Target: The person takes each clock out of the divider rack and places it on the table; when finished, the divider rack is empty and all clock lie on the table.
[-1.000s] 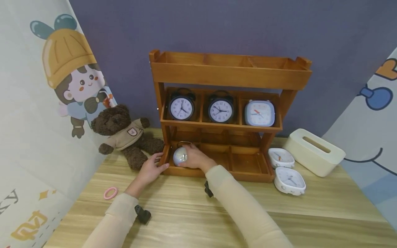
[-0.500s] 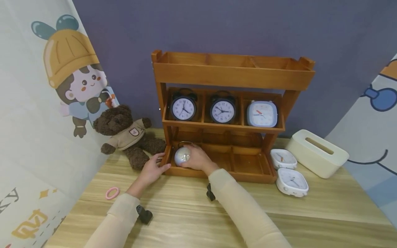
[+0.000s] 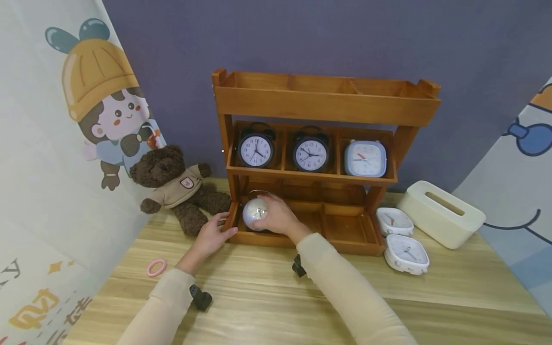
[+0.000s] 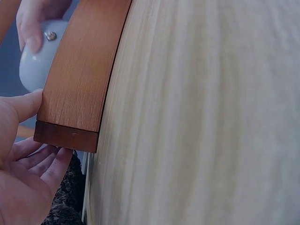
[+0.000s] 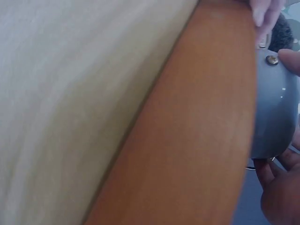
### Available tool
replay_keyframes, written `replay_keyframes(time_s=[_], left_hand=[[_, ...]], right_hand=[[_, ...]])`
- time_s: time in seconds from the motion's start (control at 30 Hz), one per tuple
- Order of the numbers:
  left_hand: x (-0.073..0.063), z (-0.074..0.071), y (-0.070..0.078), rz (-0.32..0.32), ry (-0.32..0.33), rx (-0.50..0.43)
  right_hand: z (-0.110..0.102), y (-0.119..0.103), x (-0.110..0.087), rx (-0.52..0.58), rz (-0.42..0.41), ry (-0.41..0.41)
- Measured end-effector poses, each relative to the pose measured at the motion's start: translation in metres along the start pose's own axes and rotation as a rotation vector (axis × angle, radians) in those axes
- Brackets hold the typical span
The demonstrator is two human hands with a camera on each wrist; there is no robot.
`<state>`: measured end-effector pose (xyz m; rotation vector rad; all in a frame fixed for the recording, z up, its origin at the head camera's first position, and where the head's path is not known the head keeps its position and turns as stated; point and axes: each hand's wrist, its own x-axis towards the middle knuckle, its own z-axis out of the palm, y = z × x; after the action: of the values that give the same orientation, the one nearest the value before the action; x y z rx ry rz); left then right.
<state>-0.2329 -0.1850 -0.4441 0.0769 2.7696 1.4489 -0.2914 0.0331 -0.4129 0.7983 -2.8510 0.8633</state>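
The right hand grips a round clock at the left end of the bottom tier of a wooden rack, with the fingers clamped on its body. The left hand holds the near left corner of the rack; its thumb and fingers are apart, set on either side of the wood. The left side wall of the tier runs just beside the clock, and the front lip passes below it. Whether the clock touches the tier's floor cannot be told. The middle tier bounds the work from above; it carries two black clocks and a blue clock. Open room for the right forearm lies over the surface in front of the rack. On the left, a teddy bear sits close to the left hand. On the right, two white clocks stand near the rack's end, beside a tissue box. The head view shows the clock's dial; the left wrist view instead shows its smooth shell and a metal fitting, and the right wrist view shows the thumb beside that fitting.
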Motion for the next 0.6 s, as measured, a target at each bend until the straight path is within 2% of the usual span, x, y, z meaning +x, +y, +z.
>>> replay_keyframes(time_s=[0.2, 0.6], left_hand=[[-0.001, 0.001, 0.0, -0.004, -0.001, 0.002], [-0.001, -0.001, -0.001, -0.002, -0.017, -0.004]], right_hand=[[-0.018, 0.001, -0.013, 0.008, -0.012, 0.03], [-0.062, 0.009, -0.057, 0.041, 0.058, 0.013]])
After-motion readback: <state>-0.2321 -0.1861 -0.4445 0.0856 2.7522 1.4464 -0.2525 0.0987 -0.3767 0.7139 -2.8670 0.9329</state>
